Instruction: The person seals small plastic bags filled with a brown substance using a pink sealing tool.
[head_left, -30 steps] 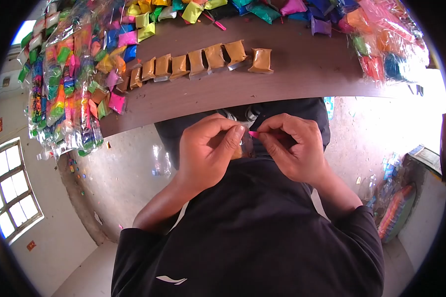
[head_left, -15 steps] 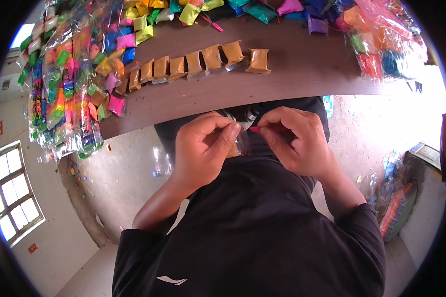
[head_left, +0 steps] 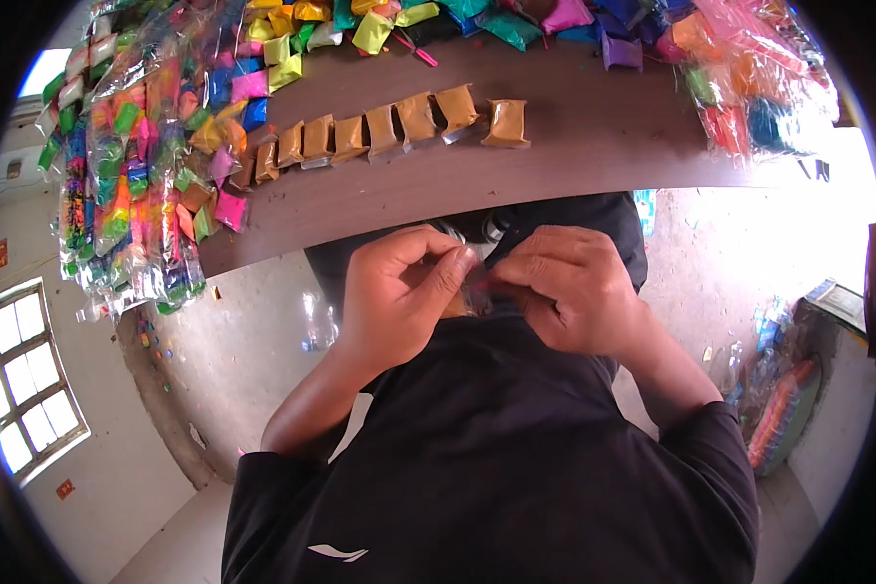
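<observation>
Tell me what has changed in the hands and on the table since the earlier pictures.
The right hand's fingertips have moved in toward the left hand and slightly down toward the body. The pink piece they pinched is now mostly hidden; whether they still hold it, I can't tell. The left hand still grips the wrapped packet; the brown packets on the table stayed put.

We look from the wearer's head, forward and steeply down, in a wide view with dark, curved edges. The shirt (head_left: 496, 457) fills the near bottom, the left hand (head_left: 399, 297) and right hand (head_left: 574, 292) sit close, mid-view, and the tabletop (head_left: 594, 136) crosses above.
</observation>
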`<action>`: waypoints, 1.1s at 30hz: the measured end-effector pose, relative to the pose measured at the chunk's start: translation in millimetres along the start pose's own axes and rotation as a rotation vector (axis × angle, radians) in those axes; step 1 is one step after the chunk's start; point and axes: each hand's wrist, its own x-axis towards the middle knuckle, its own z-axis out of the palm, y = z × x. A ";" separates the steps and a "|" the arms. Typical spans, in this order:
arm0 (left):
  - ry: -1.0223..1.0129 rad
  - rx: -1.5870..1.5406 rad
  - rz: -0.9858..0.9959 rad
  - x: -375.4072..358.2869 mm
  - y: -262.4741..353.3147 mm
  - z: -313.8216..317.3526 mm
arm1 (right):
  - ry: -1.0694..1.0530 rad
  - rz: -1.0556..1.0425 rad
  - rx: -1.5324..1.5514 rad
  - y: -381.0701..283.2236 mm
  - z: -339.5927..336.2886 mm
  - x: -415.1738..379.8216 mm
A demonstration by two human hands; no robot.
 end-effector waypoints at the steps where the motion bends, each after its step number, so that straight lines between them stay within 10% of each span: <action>1: -0.011 0.031 -0.008 0.0 2.6 -1.0 | -0.003 -0.017 -0.012 0.3 1.3 -1.4; 21: -0.081 -0.021 -0.071 -1.4 0.8 -7.5 | 0.057 0.160 0.116 -10.4 -4.8 -0.1; 31: 0.047 0.155 0.061 -1.2 2.4 0.7 | -0.094 0.754 0.575 -12.4 17.0 -2.9; 33: 0.087 0.210 0.057 -3.1 2.2 -1.4 | 0.248 0.737 0.536 -8.1 21.5 -1.0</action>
